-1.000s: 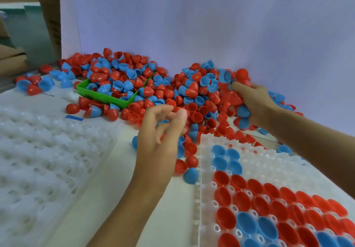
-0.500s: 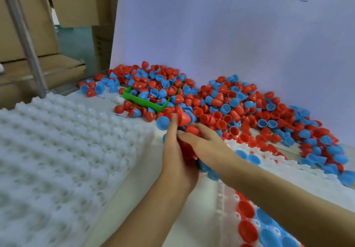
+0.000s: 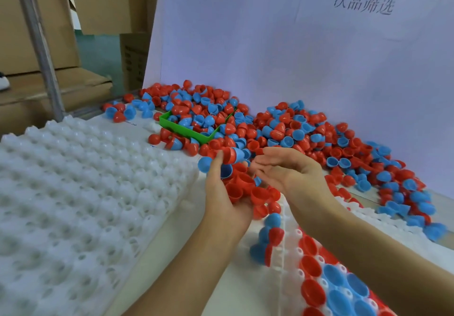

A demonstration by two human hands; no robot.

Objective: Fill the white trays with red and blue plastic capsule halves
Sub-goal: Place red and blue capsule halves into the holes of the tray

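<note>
My left hand (image 3: 221, 200) is cupped palm-up, gripping a heap of red and blue capsule halves (image 3: 243, 184) in front of the big loose pile (image 3: 297, 129). Just to its right, my right hand (image 3: 287, 170) is open with relaxed fingers pointing left and holds nothing. One white tray (image 3: 286, 288) lies at the lower right under my right forearm, with red and blue halves seated in its cups. A second white tray stack (image 3: 73, 205) with bare cups fills the left side.
A green bin (image 3: 186, 131) with halves sits in the back of the pile. A few loose halves (image 3: 266, 239) lie between the two trays. A white board (image 3: 294, 45) stands behind the pile; cardboard boxes (image 3: 36, 33) and a metal post (image 3: 39, 45) are at the far left.
My right hand left the pile, came over to my left hand and has now opened beside it. My left hand now cups a heap of halves. The view has tilted upward.
</note>
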